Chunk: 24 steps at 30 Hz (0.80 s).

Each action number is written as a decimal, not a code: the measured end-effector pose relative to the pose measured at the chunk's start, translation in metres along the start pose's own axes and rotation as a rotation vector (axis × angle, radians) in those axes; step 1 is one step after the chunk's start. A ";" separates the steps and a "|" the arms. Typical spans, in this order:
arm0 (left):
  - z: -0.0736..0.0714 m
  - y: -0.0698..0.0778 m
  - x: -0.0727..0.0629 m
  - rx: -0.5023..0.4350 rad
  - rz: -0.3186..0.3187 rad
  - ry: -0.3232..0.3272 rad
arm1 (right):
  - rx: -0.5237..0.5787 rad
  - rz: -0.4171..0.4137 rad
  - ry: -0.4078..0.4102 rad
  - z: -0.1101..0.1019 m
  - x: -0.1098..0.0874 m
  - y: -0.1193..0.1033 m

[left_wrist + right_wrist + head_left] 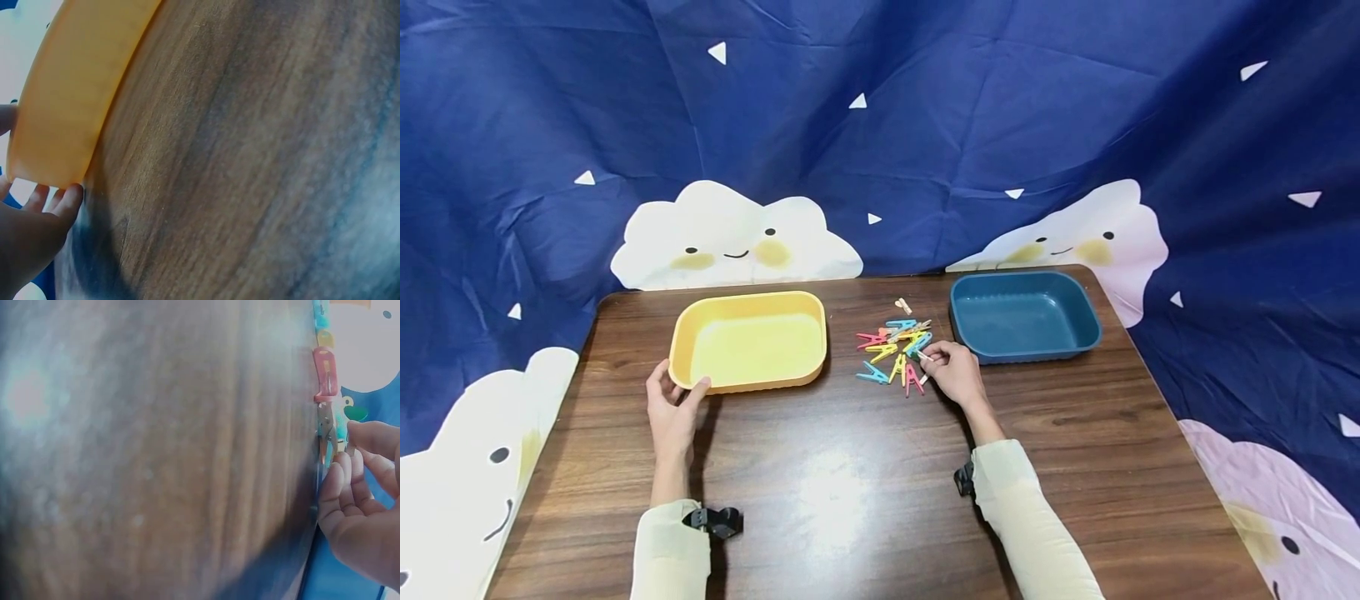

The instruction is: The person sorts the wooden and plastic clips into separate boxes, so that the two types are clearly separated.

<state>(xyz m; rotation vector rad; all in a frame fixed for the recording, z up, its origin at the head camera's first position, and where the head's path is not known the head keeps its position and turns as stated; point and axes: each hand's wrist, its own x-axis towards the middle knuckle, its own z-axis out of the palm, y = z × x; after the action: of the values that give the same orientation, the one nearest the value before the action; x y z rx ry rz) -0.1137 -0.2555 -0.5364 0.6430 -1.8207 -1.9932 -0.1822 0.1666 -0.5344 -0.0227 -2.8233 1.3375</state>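
Observation:
My left hand (672, 417) grips the near left corner of an empty yellow plastic tray (760, 379), thumb at the front wall. In the left wrist view its fingers curl at the end of the tray wall (69, 94). My right hand (955, 372) is at the right side of a loose pile of small clothespins (898, 340), coloured blue, yellow, red and pale wood. Its thumb and fingers pinch a pale clothespin (926, 356), largely hidden by the fingertips. In the right wrist view, a red clothespin (325, 372) lies just beyond the right hand (369, 500).
A dark blue plastic tray (1026, 358) stands right of the pile, its near left corner close to my right hand. One wooden clothespin (903, 306) lies apart behind the pile. The brown wooden table (775, 500) backs onto a blue curtain (925, 108) with clouds.

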 end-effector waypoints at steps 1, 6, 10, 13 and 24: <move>0.000 0.000 0.000 -0.001 -0.002 0.000 | 0.003 -0.004 0.000 0.000 0.000 -0.001; -0.001 0.000 0.001 0.005 -0.011 -0.010 | 0.024 -0.018 0.000 -0.001 0.001 -0.007; -0.003 -0.001 0.001 0.009 -0.006 -0.023 | 0.042 -0.023 -0.001 -0.002 0.002 -0.013; -0.004 -0.001 0.001 0.014 -0.006 -0.025 | 0.053 -0.033 -0.001 -0.001 0.003 -0.018; -0.005 0.000 0.003 0.026 -0.006 -0.023 | 0.048 -0.096 -0.019 0.002 0.003 -0.040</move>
<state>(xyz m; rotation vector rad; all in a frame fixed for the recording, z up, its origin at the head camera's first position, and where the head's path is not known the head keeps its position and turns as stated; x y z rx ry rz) -0.1132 -0.2610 -0.5365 0.6358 -1.8637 -1.9914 -0.1854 0.1396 -0.5043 0.1248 -2.7671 1.3923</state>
